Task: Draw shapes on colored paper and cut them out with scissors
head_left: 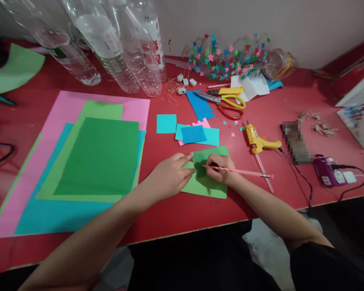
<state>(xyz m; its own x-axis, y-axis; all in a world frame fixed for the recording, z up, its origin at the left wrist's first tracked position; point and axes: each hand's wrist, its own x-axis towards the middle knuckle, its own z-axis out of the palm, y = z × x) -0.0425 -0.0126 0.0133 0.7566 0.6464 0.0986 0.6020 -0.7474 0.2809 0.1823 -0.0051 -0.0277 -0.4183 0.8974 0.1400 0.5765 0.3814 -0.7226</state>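
My right hand (220, 167) is closed around a pink pen (248, 173), its tip down on green paper near the table's front edge. Under the hand, a light green piece (210, 189) lies with a darker green piece (216, 153) across its upper part; their overlap is partly hidden by my fingers. My left hand (177, 173) rests flat at the left side of these pieces, fingers stretched and spread, fingertips touching the paper. Just beyond lie a turquoise square (166, 123), a turquoise strip (212, 136) and a blue rectangle (194, 134).
Large coloured sheets (100, 157) are stacked at left, with plastic bottles (133, 48) behind. Scissors (227, 103), a yellow cutter (230, 91) and a star-covered bottle (227, 56) lie at the back. A yellow glue gun (257, 139), a phone (296, 142) and a purple power adapter (330, 171) are right.
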